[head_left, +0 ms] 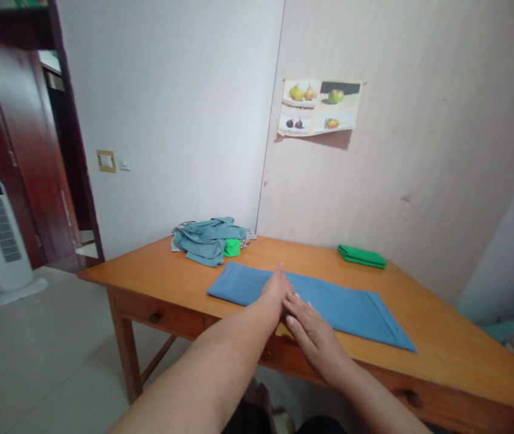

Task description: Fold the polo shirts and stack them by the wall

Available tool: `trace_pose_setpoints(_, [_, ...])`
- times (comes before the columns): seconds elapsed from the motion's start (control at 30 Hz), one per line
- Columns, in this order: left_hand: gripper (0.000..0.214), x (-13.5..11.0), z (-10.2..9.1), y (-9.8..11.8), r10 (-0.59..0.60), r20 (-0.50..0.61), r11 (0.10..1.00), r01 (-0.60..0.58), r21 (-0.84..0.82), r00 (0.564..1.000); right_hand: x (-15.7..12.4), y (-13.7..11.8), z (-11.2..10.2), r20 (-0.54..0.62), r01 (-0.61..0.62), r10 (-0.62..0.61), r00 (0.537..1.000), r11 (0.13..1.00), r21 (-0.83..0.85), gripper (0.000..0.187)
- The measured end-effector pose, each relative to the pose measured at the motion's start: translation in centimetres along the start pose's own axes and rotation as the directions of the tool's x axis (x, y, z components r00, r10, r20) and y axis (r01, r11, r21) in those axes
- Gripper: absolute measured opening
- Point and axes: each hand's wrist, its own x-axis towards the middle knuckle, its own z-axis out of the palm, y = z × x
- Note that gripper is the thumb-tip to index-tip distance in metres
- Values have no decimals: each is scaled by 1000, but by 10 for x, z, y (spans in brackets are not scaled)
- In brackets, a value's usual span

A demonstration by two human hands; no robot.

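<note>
A blue folded cloth lies in a long flat strip across the front of the table, with raised hem lines near both ends. My left hand rests over the middle of it, edge-on, its fingers stretched away from me and partly hidden by the hand itself. Close beside the left wrist is my right hand, fingers extended, at the near edge of the cloth. The right fingertips overlap the left wrist in view; whether they touch it I cannot tell. Neither hand appears to grip anything.
On the wooden table, a crumpled grey-blue garment pile with a bright green piece sits at back left. A folded green cloth lies at back right. A white tower fan stands on the floor, left.
</note>
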Motion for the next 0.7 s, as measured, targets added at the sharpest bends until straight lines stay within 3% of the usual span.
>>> trace_pose_setpoints(0.2, [28, -26, -11, -19, -131, 69, 990, 134, -41, 989, 0, 33, -11, -151, -116, 117, 982, 993, 11, 48])
trace_pose_setpoints(0.33, [27, -27, -16, -21, -178, 79, 978, 185, -96, 981, 15, 50, -25, -231, -195, 184, 955, 980, -26, 54])
trace_pose_setpoints(0.57, [35, -12, -20, -19, -178, 68, 951, 189, -245, 982, 57, 80, -33, -132, -316, 291, 948, 916, -249, 64])
trace_pose_setpoints(0.7, [53, -16, -8, -20, -176, 207, 899, 242, -364, 962, 78, 93, -25, -45, -306, 313, 949, 871, -385, 68])
